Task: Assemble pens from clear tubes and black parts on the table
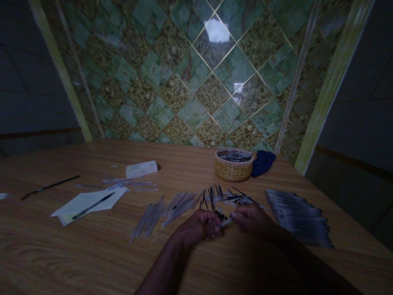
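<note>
My left hand (201, 225) pinches a whitish translucent pen barrel (226, 222) low over the table, its fingers curled around the near end. At the barrel's other end, my right hand (250, 219) is closed, fingertips pressed together. Whether the right fingers hold a small part as well cannot be made out. Just behind the hands lies a little heap of small black pieces (220, 214). Beyond it, thin dark refills (211, 197) are scattered. Loose pale barrels (179, 205) lie in a bunch left of them, and another bunch of barrels (147, 217) lies further left.
Dark pens lie in a dense row (297, 217) on the right. A wicker basket (233, 171) full of pens stands at the back beside a dark blue cloth (263, 162). Paper sheets (89, 203), a small white box (141, 168) and a long dark stick (50, 187) lie left.
</note>
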Demonstrator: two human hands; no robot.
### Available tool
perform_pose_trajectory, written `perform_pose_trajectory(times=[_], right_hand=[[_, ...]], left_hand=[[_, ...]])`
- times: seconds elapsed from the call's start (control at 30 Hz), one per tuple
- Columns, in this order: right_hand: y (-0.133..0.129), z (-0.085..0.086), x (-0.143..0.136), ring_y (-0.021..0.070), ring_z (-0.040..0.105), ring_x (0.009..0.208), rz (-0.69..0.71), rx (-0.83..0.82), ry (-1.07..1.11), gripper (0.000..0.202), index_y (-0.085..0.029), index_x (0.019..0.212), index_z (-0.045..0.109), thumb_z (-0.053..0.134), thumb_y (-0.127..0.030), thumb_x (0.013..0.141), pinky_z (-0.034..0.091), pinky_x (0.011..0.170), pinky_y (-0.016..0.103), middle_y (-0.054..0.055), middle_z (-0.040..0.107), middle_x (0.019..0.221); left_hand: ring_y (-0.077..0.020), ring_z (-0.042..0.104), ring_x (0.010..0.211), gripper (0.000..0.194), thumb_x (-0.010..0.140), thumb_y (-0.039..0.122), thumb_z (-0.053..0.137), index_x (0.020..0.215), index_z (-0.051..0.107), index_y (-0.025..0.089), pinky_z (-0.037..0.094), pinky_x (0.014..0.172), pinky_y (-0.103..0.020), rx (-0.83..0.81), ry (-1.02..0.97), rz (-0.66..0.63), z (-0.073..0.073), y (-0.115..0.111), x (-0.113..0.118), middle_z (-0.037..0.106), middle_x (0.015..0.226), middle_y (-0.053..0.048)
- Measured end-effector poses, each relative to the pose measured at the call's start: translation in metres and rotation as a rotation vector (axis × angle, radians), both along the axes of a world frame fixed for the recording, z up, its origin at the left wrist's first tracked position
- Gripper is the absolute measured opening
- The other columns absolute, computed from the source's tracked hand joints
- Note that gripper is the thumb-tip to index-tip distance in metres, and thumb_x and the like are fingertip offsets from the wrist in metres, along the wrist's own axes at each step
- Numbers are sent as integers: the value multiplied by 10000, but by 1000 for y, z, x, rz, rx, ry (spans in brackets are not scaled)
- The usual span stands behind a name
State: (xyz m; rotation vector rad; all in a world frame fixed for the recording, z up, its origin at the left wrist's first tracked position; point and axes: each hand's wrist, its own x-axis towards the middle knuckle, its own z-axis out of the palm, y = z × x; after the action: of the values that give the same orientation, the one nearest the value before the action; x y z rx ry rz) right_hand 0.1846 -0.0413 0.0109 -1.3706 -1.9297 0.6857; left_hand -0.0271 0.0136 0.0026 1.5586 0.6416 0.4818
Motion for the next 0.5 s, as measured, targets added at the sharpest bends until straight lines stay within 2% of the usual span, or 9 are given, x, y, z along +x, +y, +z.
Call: perform_pose_trajectory(times=[0.07, 0.17, 0.23, 0.33, 0.37, 0.5], right_hand=[[0, 0, 0, 118, 484, 519, -8, -14, 38, 292, -182, 588, 536, 477, -323, 836, 330, 510, 229, -22, 521, 533], [1, -3, 2, 120, 493, 551, 14, -24, 97, 74, -185, 728, 582, 555, -249, 754, 332, 508, 217, -35, 531, 583], [2, -4, 2, 115, 477, 524, 31, -29, 98, 129, -182, 676, 566, 533, -264, 770, 319, 489, 217, -32, 519, 563], [2, -5, 1, 107, 454, 479, 10, -43, 80, 341, -184, 535, 490, 458, -338, 839, 312, 472, 222, -20, 492, 503], [2, -5, 1, 105, 454, 475, 0, -59, 95, 335, -185, 548, 492, 461, -345, 841, 313, 469, 220, -22, 493, 504], [0, -7, 3, 101, 463, 478, 37, -140, 234, 96, -191, 767, 547, 548, -287, 772, 306, 449, 203, -46, 518, 555]], left_hand=[[-69, 471, 470, 193, 654, 310, 715, 687, 655, 129, 321, 461, -202, -2, -2, 6, -2, 1, 0, 626, 592, -2], [-74, 482, 484, 187, 651, 301, 715, 692, 655, 130, 326, 468, -201, -1, 6, -1, -5, 2, 0, 622, 592, 0], [-75, 478, 484, 197, 651, 307, 713, 702, 659, 124, 328, 470, -203, 2, 6, -5, -7, 2, 0, 611, 580, 3], [-78, 480, 487, 217, 649, 319, 712, 715, 657, 119, 329, 467, -205, -5, -3, 7, -6, 2, 1, 610, 586, -1], [-79, 482, 488, 216, 649, 319, 711, 711, 655, 119, 329, 466, -205, -4, -6, 13, -5, 1, 1, 608, 585, 0], [-76, 479, 481, 193, 658, 309, 702, 692, 660, 123, 335, 466, -202, 12, -1, -2, -3, 1, 1, 606, 577, 1]])
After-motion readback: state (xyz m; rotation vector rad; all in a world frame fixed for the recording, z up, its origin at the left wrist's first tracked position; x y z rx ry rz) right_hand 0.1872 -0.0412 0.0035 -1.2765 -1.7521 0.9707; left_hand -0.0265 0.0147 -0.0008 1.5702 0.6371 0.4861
